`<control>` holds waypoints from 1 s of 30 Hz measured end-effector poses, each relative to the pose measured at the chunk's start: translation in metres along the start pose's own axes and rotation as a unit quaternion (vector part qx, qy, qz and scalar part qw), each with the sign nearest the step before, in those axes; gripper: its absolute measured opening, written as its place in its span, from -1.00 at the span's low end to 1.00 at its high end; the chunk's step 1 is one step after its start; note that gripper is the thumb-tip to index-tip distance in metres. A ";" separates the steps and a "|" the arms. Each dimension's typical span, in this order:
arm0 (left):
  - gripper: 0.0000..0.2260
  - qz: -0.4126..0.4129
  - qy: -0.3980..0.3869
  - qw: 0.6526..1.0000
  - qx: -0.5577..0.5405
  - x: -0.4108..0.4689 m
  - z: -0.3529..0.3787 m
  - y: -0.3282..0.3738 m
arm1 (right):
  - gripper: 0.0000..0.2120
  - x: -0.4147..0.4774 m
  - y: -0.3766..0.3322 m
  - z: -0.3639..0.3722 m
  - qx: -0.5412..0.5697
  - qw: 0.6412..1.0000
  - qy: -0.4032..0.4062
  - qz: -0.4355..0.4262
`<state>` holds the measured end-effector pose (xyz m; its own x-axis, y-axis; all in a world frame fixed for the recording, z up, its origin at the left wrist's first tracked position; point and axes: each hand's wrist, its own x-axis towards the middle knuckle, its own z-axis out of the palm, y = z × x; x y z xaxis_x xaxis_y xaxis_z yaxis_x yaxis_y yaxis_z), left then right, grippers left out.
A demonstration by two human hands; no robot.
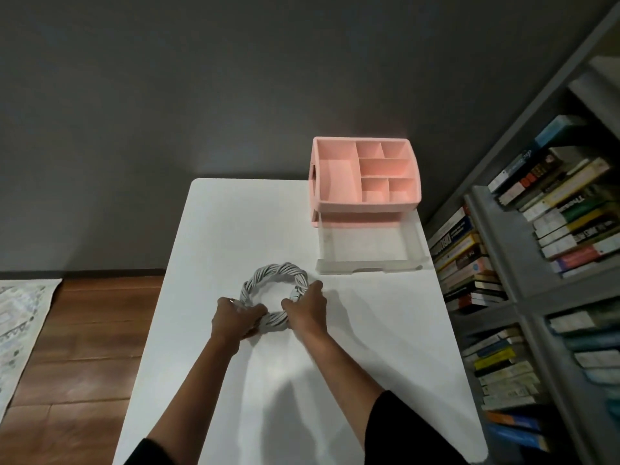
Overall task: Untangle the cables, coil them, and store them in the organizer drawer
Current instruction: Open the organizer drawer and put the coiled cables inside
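Head view shows the coiling about finished, by my judgement; the white cable coil [275, 290], a twisted ring, lies on the white table [369, 347]; left hand [235, 315] and right hand [307, 305] grip its near arc; storing remains, the clear drawer [369, 248] of the pink organizer [365, 174] standing pulled out and empty.

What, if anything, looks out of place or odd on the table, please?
Nothing stands out. The cable coil is a tidy ring gripped by the left hand and right hand; the drawer sits open, square to the pink organizer.
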<state>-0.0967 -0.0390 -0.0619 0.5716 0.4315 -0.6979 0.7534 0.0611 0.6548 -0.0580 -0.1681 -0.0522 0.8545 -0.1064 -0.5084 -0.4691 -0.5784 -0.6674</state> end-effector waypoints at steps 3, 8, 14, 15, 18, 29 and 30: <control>-0.39 0.066 0.025 0.998 -0.002 -0.007 0.008 0.039 | -0.53 0.006 -0.024 -0.028 0.043 0.999 0.025 -0.012; -0.46 0.160 0.007 0.986 0.038 -0.040 0.046 0.115 | -0.54 0.032 -0.052 -0.109 0.088 0.996 0.019 0.012; -0.74 0.170 -0.044 0.972 0.158 -0.026 0.117 0.161 | -0.64 0.084 -0.037 -0.169 0.153 0.984 -0.004 0.092; -0.72 0.172 -0.049 0.969 0.171 -0.023 0.126 0.166 | -0.69 0.092 -0.034 -0.176 0.158 0.982 -0.010 0.102; -0.76 0.162 -0.072 0.962 0.209 -0.014 0.151 0.173 | -0.82 0.116 -0.025 -0.185 0.137 0.982 -0.030 0.126; -0.46 0.180 -0.019 0.943 0.280 0.014 0.193 0.147 | -0.56 0.164 -0.006 -0.171 0.016 0.992 -0.039 0.119; -0.44 0.177 -0.019 0.942 0.286 0.016 0.193 0.144 | -0.55 0.165 -0.005 -0.170 -0.034 0.993 -0.026 0.111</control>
<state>0.0836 -0.1974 -0.0352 0.8225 0.3009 -0.4827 0.5597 -0.5790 0.5928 0.1233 -0.3205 -0.0400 0.7185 -0.1964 -0.6672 -0.6268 -0.5987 -0.4987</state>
